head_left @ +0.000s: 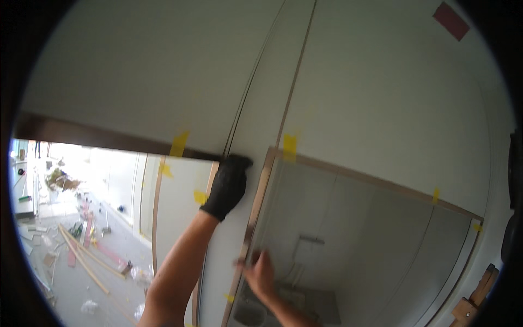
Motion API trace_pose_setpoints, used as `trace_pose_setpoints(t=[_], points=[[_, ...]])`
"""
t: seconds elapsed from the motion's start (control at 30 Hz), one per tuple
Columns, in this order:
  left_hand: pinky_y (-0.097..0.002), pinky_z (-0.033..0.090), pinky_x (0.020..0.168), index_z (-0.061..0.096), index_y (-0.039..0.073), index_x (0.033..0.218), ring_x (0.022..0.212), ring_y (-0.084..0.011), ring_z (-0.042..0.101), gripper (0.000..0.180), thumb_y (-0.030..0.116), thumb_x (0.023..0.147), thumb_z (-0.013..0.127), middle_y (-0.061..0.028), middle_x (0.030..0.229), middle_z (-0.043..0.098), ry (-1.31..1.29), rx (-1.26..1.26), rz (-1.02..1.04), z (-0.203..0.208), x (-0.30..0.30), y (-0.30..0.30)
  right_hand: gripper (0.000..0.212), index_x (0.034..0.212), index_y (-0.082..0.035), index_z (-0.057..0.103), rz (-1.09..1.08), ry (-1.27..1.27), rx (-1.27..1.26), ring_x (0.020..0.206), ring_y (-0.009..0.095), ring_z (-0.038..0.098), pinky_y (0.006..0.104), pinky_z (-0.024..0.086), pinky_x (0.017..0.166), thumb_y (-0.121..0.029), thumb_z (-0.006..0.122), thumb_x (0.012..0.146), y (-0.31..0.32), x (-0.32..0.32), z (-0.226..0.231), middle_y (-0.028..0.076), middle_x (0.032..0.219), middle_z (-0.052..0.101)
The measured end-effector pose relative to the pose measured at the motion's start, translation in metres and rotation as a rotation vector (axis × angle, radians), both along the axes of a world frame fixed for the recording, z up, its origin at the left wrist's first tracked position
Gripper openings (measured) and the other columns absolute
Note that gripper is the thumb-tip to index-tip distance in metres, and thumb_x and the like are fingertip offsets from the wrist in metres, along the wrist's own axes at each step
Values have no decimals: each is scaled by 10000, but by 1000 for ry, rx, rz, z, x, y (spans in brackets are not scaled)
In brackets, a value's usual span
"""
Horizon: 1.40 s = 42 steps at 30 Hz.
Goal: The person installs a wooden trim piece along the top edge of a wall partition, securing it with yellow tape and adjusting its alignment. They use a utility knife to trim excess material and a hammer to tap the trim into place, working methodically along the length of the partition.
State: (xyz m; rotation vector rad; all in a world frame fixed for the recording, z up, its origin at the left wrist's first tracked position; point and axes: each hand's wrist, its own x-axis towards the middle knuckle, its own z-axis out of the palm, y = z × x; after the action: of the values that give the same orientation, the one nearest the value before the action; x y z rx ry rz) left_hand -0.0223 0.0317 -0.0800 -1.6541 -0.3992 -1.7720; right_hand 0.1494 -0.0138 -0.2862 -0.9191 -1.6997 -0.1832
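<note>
My left hand (229, 185), in a black glove, is raised to the right end of a dark brown trim strip (117, 139), against the pale wall panel (163, 71). Its fingers are curled together, and whatever they hold is hidden. Lower and to the right, my bare right hand (261, 277) is closed beside the left upright of a brown-framed window opening (260, 191). Something small and dark shows at its fingertips, too blurred to name. Yellow tape pieces stick to the trim (178, 144) and to the frame's top corner (290, 147).
Through the opening on the left, a floor (117, 240) carries long wooden strips (81, 259), plastic scraps and other debris. Beyond the framed opening is a sink (249, 314) below a wall fixture (311, 239). A red patch (451, 21) marks the upper right.
</note>
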Motion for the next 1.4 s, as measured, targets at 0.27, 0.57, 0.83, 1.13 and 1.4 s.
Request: trace_pose_setpoints(t=[0.27,0.57,0.83,1.13,1.4], points=[[-444,481,874,619,20,1074,999,-400,557,315,-83,793,518,-206,1036,584,9,-76,4,-2,-3,-3,292,1021,-37,615,98,64,-65,696,187,631,362,536,614,-263,755,899,18,49,-77,96,861,624],[-433,482,868,617,13,1065,994,-390,563,316,-99,790,510,-196,1039,592,34,-57,50,-3,-2,-3,225,1118,-43,664,264,247,48,778,171,686,308,552,638,-171,692,934,-1,59,15,85,932,679],[-393,513,822,637,25,1105,938,-347,616,317,-85,833,516,-178,1026,625,43,-76,106,1,-10,-5,199,1107,-10,652,355,372,38,762,88,643,250,537,628,-110,681,938,-26,69,9,62,952,677],[-267,527,699,662,35,1098,779,-148,631,290,-106,915,487,-60,906,654,-90,-545,-372,-85,10,-72,407,1402,-8,429,269,24,420,1261,304,573,428,523,981,-8,453,996,-22,79,113,179,1363,569],[-296,585,730,463,3,1379,915,-219,708,423,12,973,581,-149,1086,686,-323,-940,-684,-163,-1,-151,393,1361,-52,512,634,34,98,1222,256,603,390,542,954,-92,584,977,-40,58,126,139,1364,582]])
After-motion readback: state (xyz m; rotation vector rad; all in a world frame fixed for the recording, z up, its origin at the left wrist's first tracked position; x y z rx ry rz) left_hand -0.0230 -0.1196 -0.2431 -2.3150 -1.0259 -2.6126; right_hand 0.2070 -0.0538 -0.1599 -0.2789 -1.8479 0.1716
